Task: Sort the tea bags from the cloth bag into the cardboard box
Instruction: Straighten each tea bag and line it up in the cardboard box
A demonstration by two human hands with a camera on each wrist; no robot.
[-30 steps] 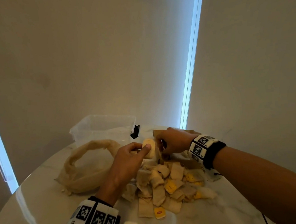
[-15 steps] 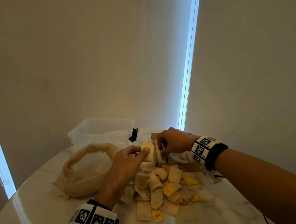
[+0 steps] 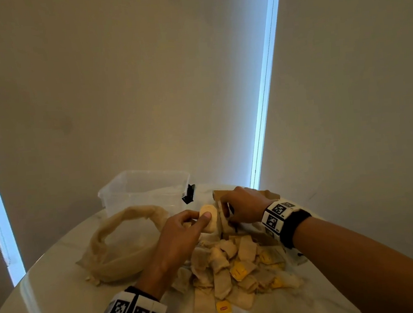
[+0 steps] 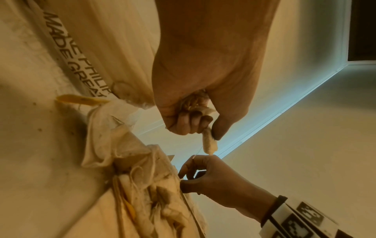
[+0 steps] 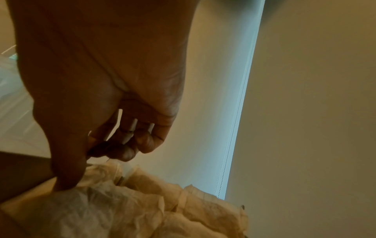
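Observation:
My left hand [image 3: 203, 217] pinches a pale tea bag [image 3: 210, 222] between thumb and fingers and holds it up above the pile of tea bags [image 3: 236, 267]. The wrist view shows the same tea bag [image 4: 209, 144] hanging from my left hand [image 4: 205, 128], with a thin string running toward my right hand [image 4: 183, 178]. My right hand [image 3: 227, 213] has curled fingers and pinches something small and pale, apparently the tag on that string, at the edge of the brown cardboard box [image 3: 269, 195]. The cloth bag [image 3: 123, 242] lies slumped and open at the left.
A clear plastic container [image 3: 143, 190] stands behind the cloth bag on the white marble table [image 3: 51, 310]. Yellow tags show among the loose tea bags. Crumpled tea bags [image 5: 142, 201] lie under my right hand. The table's round edge runs close behind the box and the container.
Both hands stay close together at the box with the tea bag held between them. The view has tilted up slightly, so everything sits a little lower in the picture.

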